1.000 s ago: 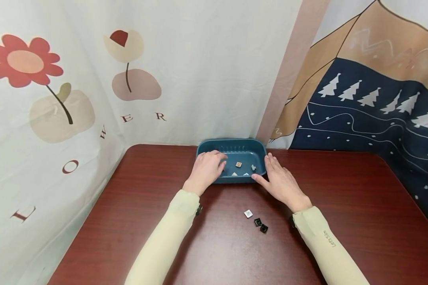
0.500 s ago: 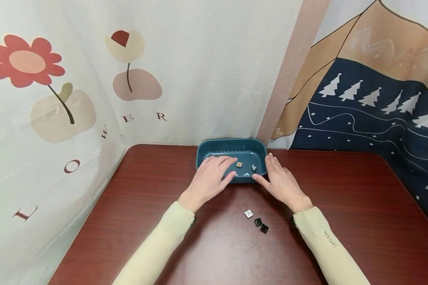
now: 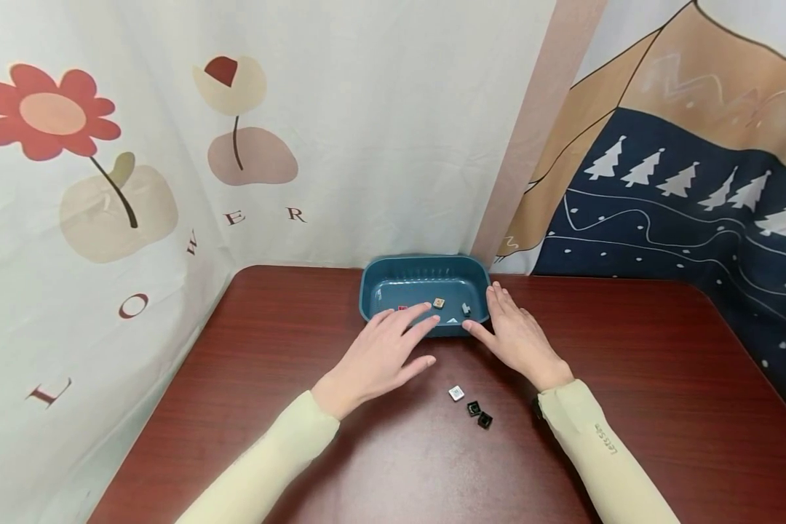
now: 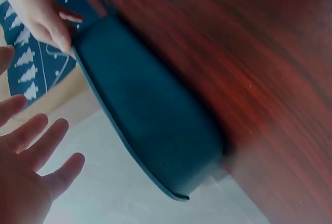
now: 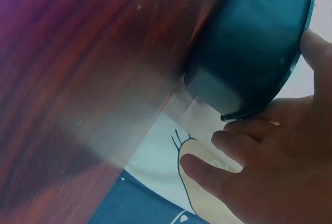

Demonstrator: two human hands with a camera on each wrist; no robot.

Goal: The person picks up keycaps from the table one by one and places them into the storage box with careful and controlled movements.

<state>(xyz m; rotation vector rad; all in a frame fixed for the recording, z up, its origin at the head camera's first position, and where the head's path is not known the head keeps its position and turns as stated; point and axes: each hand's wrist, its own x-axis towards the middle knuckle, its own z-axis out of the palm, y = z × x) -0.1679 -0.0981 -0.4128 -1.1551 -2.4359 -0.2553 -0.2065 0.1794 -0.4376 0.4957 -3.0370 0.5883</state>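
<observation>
A blue-green plastic bin (image 3: pixel 426 331) stands at the back of the table. Above its front left side my left hand (image 3: pixel 376 356) hovers with fingers spread, holding nothing; the left wrist view shows that hand (image 4: pixel 31 167) apart from the bin wall. My right hand (image 3: pixel 522 338) rests against the bin's right front corner, thumb at the front rim, the other fingers nearly straight along the end. Inside lie a tan keycap (image 3: pixel 439 303), a grey piece (image 3: pixel 466 309), a small red piece (image 3: pixel 402 307) and a white piece (image 3: pixel 453 320). My left fingers may hide more.
In front of the bin, a white keycap (image 3: pixel 456 393) and two black keycaps, one nearer (image 3: pixel 485 420) and one behind it (image 3: pixel 474 408), lie on the dark red table (image 3: pixel 629 364). A printed curtain (image 3: pixel 367 145) hangs right behind the bin.
My left hand has drawn back from inside the bin toward me, its fingers spreading, and the red piece has come into view. The right hand has stayed at the corner.
</observation>
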